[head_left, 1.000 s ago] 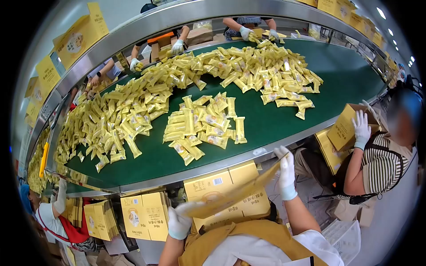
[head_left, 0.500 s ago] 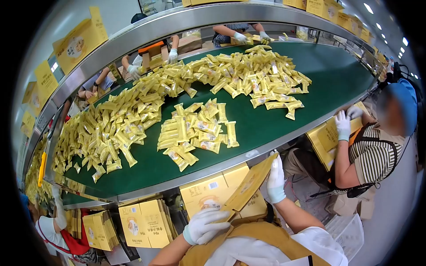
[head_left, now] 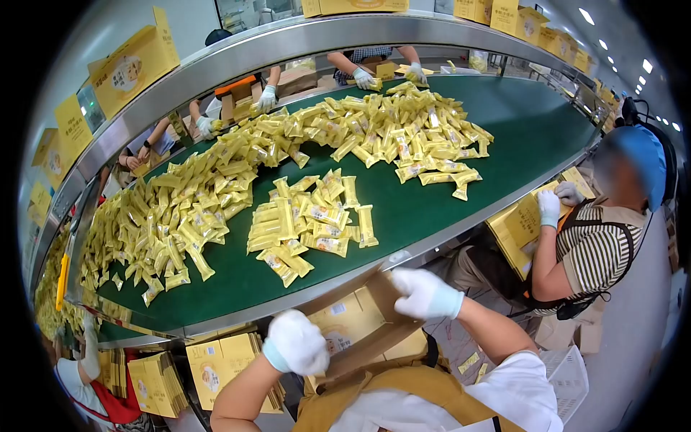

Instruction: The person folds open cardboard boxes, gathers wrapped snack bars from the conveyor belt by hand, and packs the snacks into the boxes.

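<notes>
In front of my body, an unfolded cardboard box (head_left: 363,344) stands opened out between my hands, its brown inner side showing. My left hand (head_left: 297,343), in a white glove, is closed on the box's left end. My right hand (head_left: 426,293), also gloved, is closed at its upper right corner. Flat yellow cartons (head_left: 345,317) lie just behind and under the box. Beyond the metal edge, a small heap of yellow packets (head_left: 309,223) rests on the green belt (head_left: 417,216), with a much larger pile (head_left: 209,187) behind it.
A co-worker in a striped shirt (head_left: 601,248) handles cartons (head_left: 518,223) at the right. Other gloved workers reach in across the belt, and one in red is at lower left. Carton stacks (head_left: 223,363) stand left, a white basket (head_left: 565,378) lower right.
The flat folded carton in my hands has opened into a box shape. My left hand has moved left and up, and my right hand down and left. The view has shifted slightly.
</notes>
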